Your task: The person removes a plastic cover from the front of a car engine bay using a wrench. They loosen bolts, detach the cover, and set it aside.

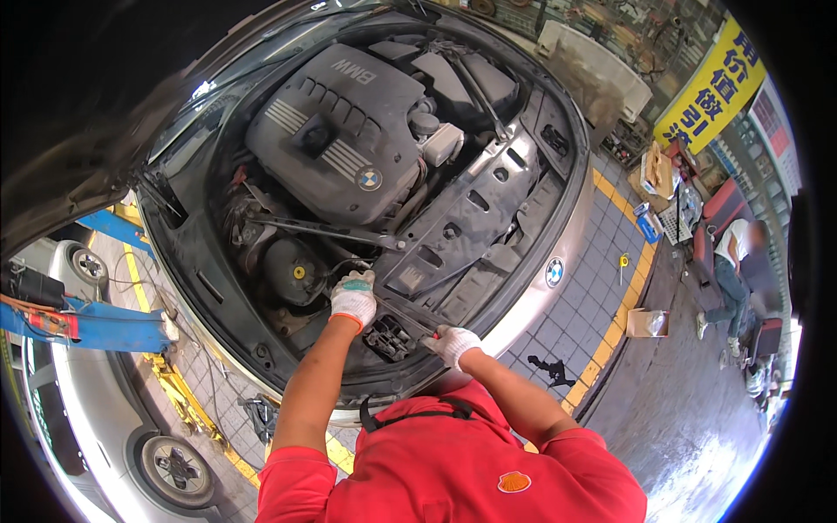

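Both my hands wear white knit gloves and are over the near side of an open car engine bay. My left hand (355,297), its fingers curled, is beside a round black cap-topped housing (294,269); what it grips is hidden. Farther right and nearer, my right hand (453,345) is closed at the front edge of the bay, with a small red bit showing at its fingers. A thin dark bar (405,310) runs between the two hands, and its ends are hard to make out. Below it sits the black headlight housing (389,338).
A large dark engine cover (336,131) fills the bay's far side, with a metal brace (336,232) crossing near my left hand. The raised hood (78,131) hangs at left. Blue lift arms (87,324) and a silver car (96,410) stand left; a person (737,270) sits far right.
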`<state>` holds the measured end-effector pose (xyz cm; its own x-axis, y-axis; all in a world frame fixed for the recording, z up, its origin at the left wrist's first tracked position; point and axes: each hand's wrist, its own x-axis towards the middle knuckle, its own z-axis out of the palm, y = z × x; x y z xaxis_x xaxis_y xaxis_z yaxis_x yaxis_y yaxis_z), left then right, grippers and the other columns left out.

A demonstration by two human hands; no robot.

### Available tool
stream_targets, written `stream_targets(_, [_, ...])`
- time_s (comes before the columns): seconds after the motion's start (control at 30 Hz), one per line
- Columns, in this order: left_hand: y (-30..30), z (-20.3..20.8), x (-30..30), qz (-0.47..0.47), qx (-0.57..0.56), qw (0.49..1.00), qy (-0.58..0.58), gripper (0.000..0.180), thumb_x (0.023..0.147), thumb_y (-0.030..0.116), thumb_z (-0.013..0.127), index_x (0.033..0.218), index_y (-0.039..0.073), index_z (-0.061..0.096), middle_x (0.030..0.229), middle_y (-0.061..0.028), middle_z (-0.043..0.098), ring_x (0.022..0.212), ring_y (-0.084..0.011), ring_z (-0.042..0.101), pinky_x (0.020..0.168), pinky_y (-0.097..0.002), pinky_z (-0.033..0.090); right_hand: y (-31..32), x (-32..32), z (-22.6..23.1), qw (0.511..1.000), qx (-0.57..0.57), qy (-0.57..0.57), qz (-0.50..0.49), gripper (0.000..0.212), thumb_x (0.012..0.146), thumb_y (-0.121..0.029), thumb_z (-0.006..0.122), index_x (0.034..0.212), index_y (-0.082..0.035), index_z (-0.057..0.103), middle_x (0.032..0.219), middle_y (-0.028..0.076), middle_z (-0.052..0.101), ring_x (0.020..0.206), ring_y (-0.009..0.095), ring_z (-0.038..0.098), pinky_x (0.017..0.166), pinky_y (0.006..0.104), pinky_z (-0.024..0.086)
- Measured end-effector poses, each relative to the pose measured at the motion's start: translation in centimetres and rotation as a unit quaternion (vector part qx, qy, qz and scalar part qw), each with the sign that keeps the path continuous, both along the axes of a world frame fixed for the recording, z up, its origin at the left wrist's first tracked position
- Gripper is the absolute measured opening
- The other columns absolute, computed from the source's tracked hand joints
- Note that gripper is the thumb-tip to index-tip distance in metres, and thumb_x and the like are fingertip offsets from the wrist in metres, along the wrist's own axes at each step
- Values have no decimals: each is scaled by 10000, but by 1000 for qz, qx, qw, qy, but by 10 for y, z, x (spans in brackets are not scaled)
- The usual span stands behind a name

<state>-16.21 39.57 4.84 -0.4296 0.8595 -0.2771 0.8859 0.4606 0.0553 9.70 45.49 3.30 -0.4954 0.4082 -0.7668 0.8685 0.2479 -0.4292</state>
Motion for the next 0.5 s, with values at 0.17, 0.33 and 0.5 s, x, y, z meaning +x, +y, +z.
stream_targets(0.17, [-7,-23,-7,22,99,994,-38,249,917,99,582,1152,47,648,1146,-195,700,1100,-398,695,937,-489,573,-19,10,-27,994,101,40,18,635,1001,-667,531,1156,-77,706,1002,184,776,983,382,751,857,467,568])
stream_targets(0.33, [-4,-18,-12,52,95,989,-105,158,889,105,606,1030,66,666,1151,-194,695,1110,-390,669,960,-482,537,-20,13,-33,992,122,40,18,611,996,-689,530,1149,-123,705,952,161,773,965,369,753,834,456,570])
stream_targets(0.5, [-8,-8,-20,26,93,986,-135,145,898,97,601,1017,75,681,1139,-184,689,1092,-389,665,941,-477,531,-17,10,-28,991,118,52,33,620,998,-685,525,1149,-111,703,964,162,774,973,369,753,839,452,575])
